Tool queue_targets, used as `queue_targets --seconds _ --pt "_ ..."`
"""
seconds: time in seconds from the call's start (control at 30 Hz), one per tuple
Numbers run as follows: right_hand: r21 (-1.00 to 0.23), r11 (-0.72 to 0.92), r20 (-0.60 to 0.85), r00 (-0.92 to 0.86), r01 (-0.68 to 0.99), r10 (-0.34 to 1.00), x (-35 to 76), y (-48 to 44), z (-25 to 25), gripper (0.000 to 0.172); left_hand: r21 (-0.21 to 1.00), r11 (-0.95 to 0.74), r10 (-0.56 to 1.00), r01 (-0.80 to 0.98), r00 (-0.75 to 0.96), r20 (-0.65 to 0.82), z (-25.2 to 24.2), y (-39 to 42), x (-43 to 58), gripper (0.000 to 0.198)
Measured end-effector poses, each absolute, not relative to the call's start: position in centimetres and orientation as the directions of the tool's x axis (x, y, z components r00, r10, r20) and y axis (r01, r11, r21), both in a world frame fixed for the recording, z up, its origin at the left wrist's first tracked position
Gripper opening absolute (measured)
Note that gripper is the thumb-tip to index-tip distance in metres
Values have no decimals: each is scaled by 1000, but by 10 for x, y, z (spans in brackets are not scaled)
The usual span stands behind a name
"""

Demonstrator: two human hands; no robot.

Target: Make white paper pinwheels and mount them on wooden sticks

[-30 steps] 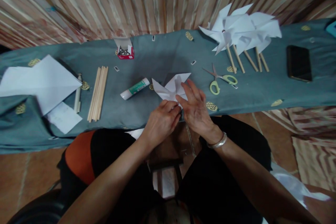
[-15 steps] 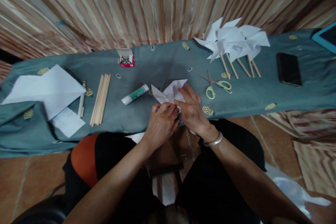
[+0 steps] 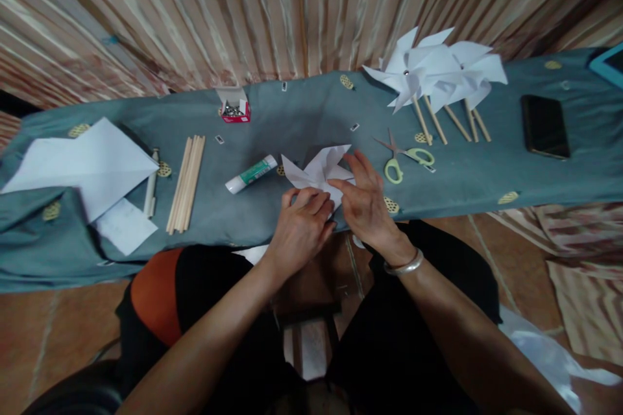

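Note:
A folded white paper pinwheel [image 3: 317, 170] lies at the near edge of the cloth-covered table, its pointed blades fanned out. Curled fingers of my left hand [image 3: 302, 224] grip its near side; the thumb is hidden beneath. My right hand [image 3: 366, 204], with a silver bangle at the wrist, hovers over the right side, fingers apart, one digit reaching the pinwheel's middle. To the left of it rests a glue stick [image 3: 251, 174]. Green-handled scissors [image 3: 402, 155] lie partly open beyond my right hand.
Finished pinwheels on sticks [image 3: 431, 74] lie at the back right, near a black phone [image 3: 545, 125]. A small red box of metal pins [image 3: 235, 110] stands at the back. Wooden sticks [image 3: 186, 185], a pen [image 3: 151, 188] and white paper sheets [image 3: 97, 165] lie left. A striped curtain [image 3: 272, 6] hangs behind.
My right hand has drawn slightly right and its fingers have spread, showing more of the pinwheel's middle. My left hand stays on the near side. The view has shifted slightly.

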State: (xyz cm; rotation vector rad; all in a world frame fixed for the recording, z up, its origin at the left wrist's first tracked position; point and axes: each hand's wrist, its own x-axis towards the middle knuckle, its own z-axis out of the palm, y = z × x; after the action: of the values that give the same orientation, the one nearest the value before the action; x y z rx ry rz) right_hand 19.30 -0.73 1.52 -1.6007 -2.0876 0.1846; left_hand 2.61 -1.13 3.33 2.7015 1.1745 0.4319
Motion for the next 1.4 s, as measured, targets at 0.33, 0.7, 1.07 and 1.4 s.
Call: queue_targets --seconds 0.33,0.7,1.07,1.4 --pt "-372 293 243 -212 881 946 190 -9 15 36 277 -679 733 680 653 191 34 -11 26 29" --pt "-348 319 293 -221 881 930 190 -11 16 36 267 -685 728 678 655 204 34 -11 26 27" --pt "-360 335 219 -270 871 938 189 -8 24 32 342 -668 739 661 642 203 31 -12 23 29" --pt "-297 374 179 -334 878 926 180 -11 25 35 442 -549 834 709 431 346 29 -10 -5 28"
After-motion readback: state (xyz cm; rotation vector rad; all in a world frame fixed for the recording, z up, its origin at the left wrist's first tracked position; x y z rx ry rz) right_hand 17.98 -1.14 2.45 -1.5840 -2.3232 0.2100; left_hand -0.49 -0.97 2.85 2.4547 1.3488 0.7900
